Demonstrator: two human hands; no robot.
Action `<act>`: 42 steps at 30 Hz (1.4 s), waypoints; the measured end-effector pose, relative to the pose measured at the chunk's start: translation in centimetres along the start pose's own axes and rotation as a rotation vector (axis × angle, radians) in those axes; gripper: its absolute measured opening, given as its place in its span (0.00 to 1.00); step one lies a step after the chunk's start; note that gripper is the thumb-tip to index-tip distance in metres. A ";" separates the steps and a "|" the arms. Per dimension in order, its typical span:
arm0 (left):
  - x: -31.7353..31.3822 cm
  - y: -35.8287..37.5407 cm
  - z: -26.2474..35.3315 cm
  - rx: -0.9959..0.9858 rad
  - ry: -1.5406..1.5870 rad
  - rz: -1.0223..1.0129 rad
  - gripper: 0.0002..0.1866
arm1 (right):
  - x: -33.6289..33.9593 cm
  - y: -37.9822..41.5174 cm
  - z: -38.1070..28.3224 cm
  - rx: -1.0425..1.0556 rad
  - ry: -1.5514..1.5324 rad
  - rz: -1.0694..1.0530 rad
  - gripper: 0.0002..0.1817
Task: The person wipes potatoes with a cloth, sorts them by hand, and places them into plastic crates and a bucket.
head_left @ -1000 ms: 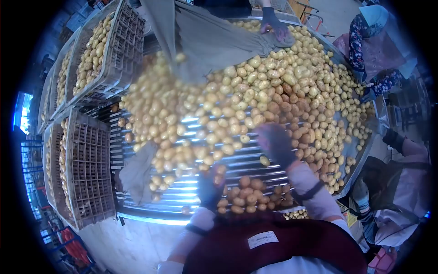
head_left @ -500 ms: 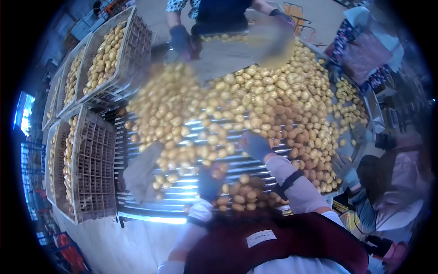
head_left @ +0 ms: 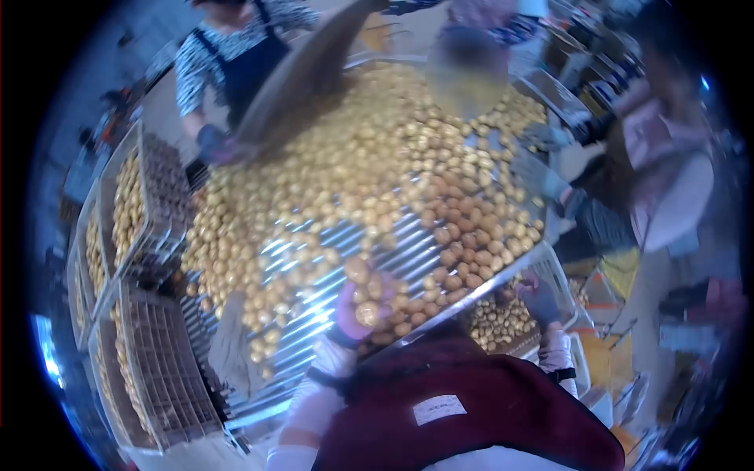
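My left hand (head_left: 351, 308), in a purple and grey glove, is wrapped round a few potatoes (head_left: 366, 292) above the metal roller table (head_left: 318, 302). My right hand (head_left: 539, 300), also gloved, is past the table's near edge on the right, over a crate (head_left: 562, 286) of small potatoes (head_left: 499, 323). Its fingers are blurred, and whether it holds anything is hard to see. Brownish potatoes (head_left: 463, 228) lie on the table between my hands, with a large spread of yellow ones (head_left: 314, 177) behind. A grey cloth (head_left: 229, 345) hangs at the left end of the rollers.
Stacked plastic crates (head_left: 169, 357) with potatoes stand at the left. Across the table a person (head_left: 232, 63) holds a long brown sheet or sack (head_left: 306, 78), blurred. Another person (head_left: 667, 149) at the right reaches gloved hands over the table. Yellow crates (head_left: 609, 353) stand at the lower right.
The view has turned. My right hand has left the rollers for the crate on the right. My left hand has come up with potatoes. The person opposite has raised the sheet.
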State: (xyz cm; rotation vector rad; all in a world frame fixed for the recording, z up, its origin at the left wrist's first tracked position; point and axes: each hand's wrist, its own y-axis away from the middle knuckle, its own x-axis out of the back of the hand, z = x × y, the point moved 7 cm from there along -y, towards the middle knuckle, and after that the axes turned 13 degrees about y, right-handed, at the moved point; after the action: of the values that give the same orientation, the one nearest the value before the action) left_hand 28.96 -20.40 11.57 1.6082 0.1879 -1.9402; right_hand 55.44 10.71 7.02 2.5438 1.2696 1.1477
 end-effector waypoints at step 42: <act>10.3 19.4 6.5 -0.461 -1.837 0.770 0.44 | -20.3 -2.2 -18.1 1.114 0.557 0.006 0.43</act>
State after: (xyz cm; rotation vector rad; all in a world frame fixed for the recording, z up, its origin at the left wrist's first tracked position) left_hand 32.92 -42.80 8.75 -0.6590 -0.5864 -1.7317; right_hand 34.51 -6.83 7.26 2.9244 2.6408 1.4925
